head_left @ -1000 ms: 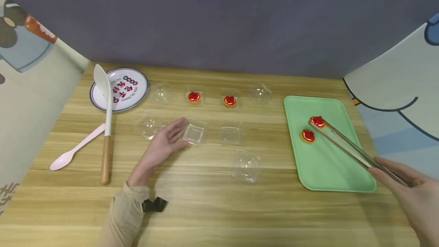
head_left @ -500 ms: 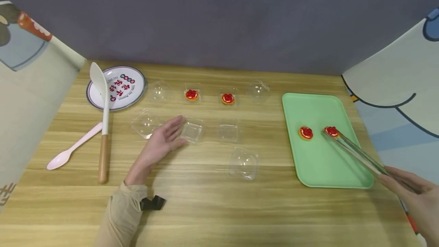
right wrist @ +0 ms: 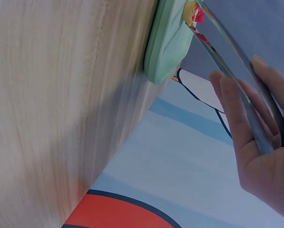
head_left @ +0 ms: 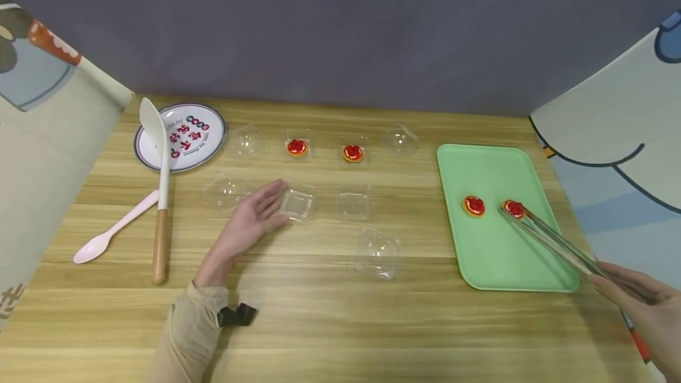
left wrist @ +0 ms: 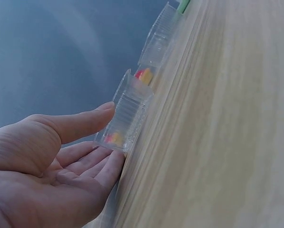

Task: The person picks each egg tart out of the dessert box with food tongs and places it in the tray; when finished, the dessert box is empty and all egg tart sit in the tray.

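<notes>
In the head view my right hand grips long metal tongs at the right. Their tips stand on either side of a small tart with red topping, on a green tray. A second such tart lies to its left on the tray. My left hand lies at the left side of a clear plastic box base, thumb and fingers fairly straight. The left wrist view shows the thumb and fingertips right at the box's edge.
Two tarts sit in clear bases at the back. Another clear base and several domed lids stand around. At the left are a plate, a ladle lying partly across it, and a pink spoon.
The tongs and the tart at their tips have moved right and toward the near side of the tray, away from the other tart. The left hand stays by the box.
</notes>
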`<control>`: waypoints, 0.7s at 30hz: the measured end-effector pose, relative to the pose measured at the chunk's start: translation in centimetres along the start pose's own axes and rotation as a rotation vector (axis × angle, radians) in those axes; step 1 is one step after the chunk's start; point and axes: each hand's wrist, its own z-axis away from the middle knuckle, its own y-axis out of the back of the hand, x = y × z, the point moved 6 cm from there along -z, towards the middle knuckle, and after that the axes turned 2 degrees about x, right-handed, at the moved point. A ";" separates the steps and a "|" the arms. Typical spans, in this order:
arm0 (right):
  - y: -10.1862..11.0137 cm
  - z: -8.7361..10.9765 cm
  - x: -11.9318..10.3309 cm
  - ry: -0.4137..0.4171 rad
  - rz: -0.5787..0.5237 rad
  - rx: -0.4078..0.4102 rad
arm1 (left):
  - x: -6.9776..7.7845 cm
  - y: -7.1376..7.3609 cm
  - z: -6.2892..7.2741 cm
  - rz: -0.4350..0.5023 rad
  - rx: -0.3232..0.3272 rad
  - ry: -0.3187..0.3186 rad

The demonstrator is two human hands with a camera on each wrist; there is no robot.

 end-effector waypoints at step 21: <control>-0.5 0.1 -1.1 -0.178 0.155 0.087 | 0.9 0.2 0.1 0.009 0.073 -0.007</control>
